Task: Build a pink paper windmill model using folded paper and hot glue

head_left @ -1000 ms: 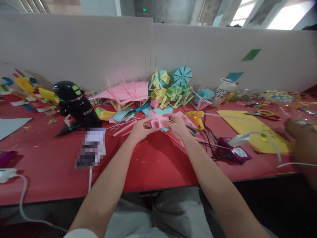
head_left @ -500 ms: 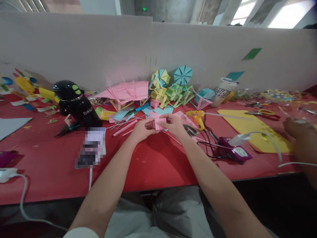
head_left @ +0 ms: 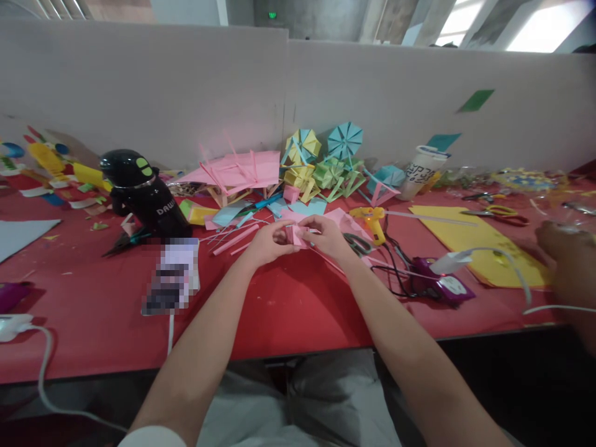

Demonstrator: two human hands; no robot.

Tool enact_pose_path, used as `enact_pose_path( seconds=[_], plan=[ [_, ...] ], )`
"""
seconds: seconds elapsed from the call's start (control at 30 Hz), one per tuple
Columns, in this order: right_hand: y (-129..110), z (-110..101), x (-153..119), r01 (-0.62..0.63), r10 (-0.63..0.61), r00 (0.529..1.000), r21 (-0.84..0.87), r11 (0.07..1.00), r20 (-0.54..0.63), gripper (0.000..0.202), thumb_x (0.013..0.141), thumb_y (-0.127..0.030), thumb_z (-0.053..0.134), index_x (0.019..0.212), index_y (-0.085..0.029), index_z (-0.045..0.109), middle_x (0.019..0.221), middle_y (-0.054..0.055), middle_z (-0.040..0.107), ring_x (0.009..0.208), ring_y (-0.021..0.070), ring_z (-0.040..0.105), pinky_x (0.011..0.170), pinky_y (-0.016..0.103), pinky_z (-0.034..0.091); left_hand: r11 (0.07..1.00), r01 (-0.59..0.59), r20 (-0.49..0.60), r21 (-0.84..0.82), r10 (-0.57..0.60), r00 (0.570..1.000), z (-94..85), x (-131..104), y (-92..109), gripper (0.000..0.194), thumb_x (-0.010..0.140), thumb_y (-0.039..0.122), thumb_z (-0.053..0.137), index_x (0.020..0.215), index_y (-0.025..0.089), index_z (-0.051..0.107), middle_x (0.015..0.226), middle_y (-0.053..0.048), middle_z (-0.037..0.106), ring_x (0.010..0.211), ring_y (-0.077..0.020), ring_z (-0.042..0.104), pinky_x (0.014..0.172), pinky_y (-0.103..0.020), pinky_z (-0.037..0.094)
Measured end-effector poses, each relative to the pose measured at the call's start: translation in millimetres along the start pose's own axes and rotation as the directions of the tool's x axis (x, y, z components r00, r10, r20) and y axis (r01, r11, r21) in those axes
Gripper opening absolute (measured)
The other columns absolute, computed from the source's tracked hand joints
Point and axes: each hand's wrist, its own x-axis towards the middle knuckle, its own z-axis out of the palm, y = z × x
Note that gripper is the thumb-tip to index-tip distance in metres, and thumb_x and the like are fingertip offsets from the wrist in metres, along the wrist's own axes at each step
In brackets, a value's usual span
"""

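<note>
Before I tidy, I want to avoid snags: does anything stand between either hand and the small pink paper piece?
Nothing visible does: the left hand and right hand hold the pink paper piece. The yellow glue gun lies apart, to their right.

Holding a small folded pink paper piece (head_left: pixel 293 236) in the fingers of both the left hand (head_left: pixel 267 243) and the right hand (head_left: pixel 326 237) at a red table (head_left: pixel 288 304), between pink sticks (head_left: pixel 236 240) and a yellow glue gun (head_left: pixel 373 222), before colourful folded-paper shapes (head_left: pixel 345 140) and a grey partition (head_left: pixel 186 87)
</note>
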Motion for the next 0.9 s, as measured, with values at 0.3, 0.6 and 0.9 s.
enact_pose_path(
  seconds=[0.3,0.6,0.9],
  plan=[
    [-4.6,1.2,-2.2,0.074,-0.075,0.997,-0.06,0.995,-0.031,0.027,0.075,-0.044,0.075,0.085,-0.021,0.066,0.09,0.004,0.068,0.083,0.0185,0.063,0.072,0.032,0.051,1.0,-0.014,0.013,0.0,0.014,1.0,1.3,-2.4,6.3,0.08,0.061,0.031,0.085,0.133,0.013,0.055,0.079,-0.001,0.063,0.072,-0.0138,0.06,0.074,-0.031,0.05],
    [-9.2,0.5,-2.8,0.084,-0.089,0.995,-0.109,0.991,-0.04,0.026,0.076,-0.045,0.074,0.086,-0.022,0.068,0.092,0.005,0.07,0.082,0.0184,0.063,0.071,0.032,0.051,0.998,-0.052,0.017,0.047,0.051,0.999,-0.5,-1.1,3.8,0.069,0.063,0.031,0.085,0.126,0.016,0.061,0.077,0.0,0.061,0.067,-0.0119,0.055,0.068,-0.028,0.047],
    [-7.8,0.9,-3.0,0.098,-0.105,0.993,-0.129,0.987,-0.046,0.026,0.074,-0.044,0.076,0.085,-0.023,0.067,0.089,0.004,0.069,0.08,0.0183,0.062,0.071,0.032,0.051,1.0,-0.008,0.034,-0.007,0.008,0.999,0.7,-2.6,6.9,0.087,0.06,0.029,0.087,0.137,0.015,0.051,0.08,-0.001,0.064,0.075,-0.0163,0.062,0.074,-0.033,0.051]
  ],
)
